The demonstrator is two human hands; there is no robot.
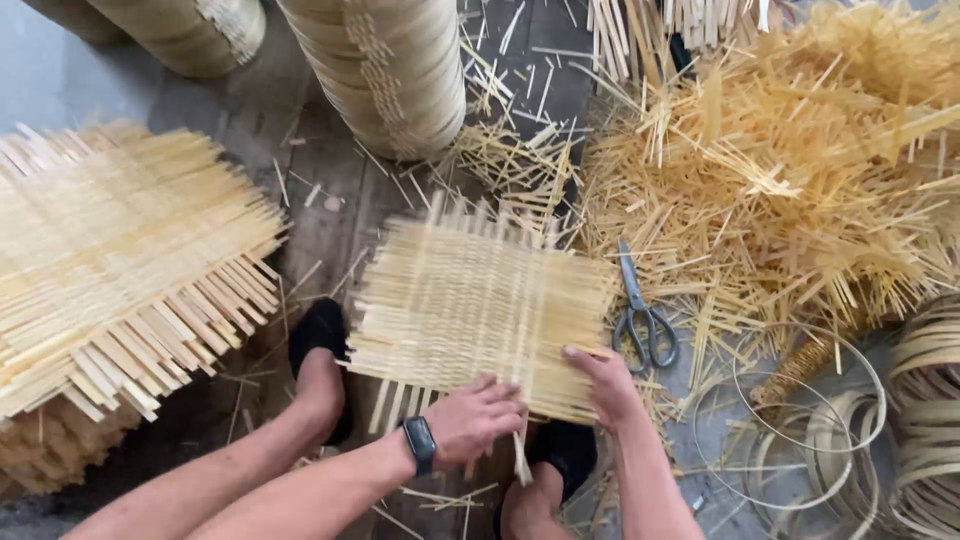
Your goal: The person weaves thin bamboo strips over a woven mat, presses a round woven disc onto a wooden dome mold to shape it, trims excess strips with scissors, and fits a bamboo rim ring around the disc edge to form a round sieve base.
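A person crouched on a dark, worn plank floor (330, 215) works a square mat of pale woven bamboo strips (478, 300), which lies on the floor between black-slippered feet (320, 335). The left hand (478, 418), a black watch (419, 444) on its wrist, curls its fingers over the mat's near edge and pinches a loose pale bamboo strip (521, 458) that hangs down from it. The right hand (608, 385) presses flat, fingers spread, on the mat's near right corner, gripping nothing. Just beyond that corner lie grey-handled steel scissors (640, 320), blades pointing away. A stack of finished woven mats (115, 260) sits at the floor's left side, coiled thin bamboo hoops (850, 430) at the right. Farther back, a loose heap of cut bamboo slivers (790, 160) spreads right, beside tall stacks of round bamboo rims (385, 65).
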